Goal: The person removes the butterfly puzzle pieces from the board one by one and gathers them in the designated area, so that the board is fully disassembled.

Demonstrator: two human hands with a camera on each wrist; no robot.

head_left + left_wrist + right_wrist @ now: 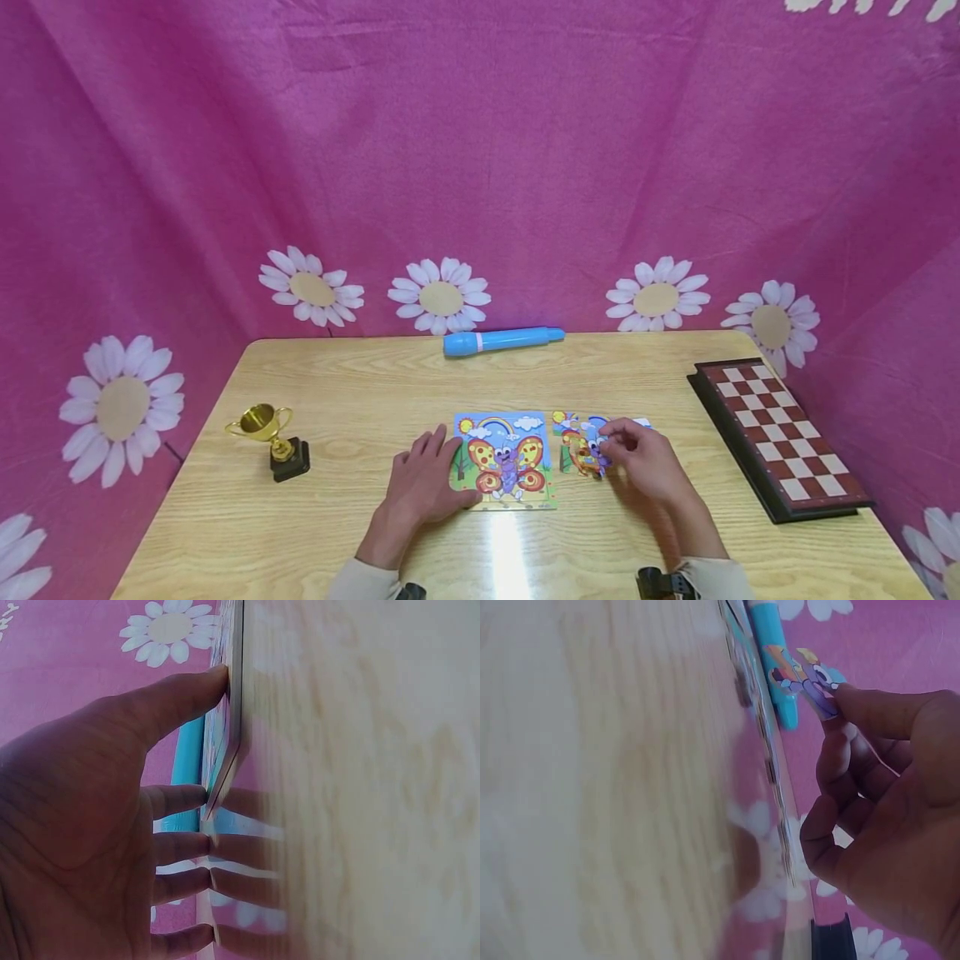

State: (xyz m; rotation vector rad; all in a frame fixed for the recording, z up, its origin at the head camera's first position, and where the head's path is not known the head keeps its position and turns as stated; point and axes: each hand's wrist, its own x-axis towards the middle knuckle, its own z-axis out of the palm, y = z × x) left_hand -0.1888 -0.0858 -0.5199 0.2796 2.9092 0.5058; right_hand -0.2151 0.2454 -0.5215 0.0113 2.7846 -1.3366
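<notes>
A square picture board printed with a butterfly, rainbow and sun lies at the middle of the table. Spread fingers of my left hand rest along its left side; in the left wrist view, the thumb touches the edge of the board. Just right of the board, my right hand pinches a small purple and orange jigsaw piece between thumb and forefinger, raised above the table. Beneath and beside that hand lie several more jigsaw pieces with a similar picture, some of them hidden by it.
On the left stands a small gold trophy cup on a black base. A blue pen-shaped tube lies along the back edge. At the right is a red and white chessboard box. A pink flowered cloth hangs behind the wooden table.
</notes>
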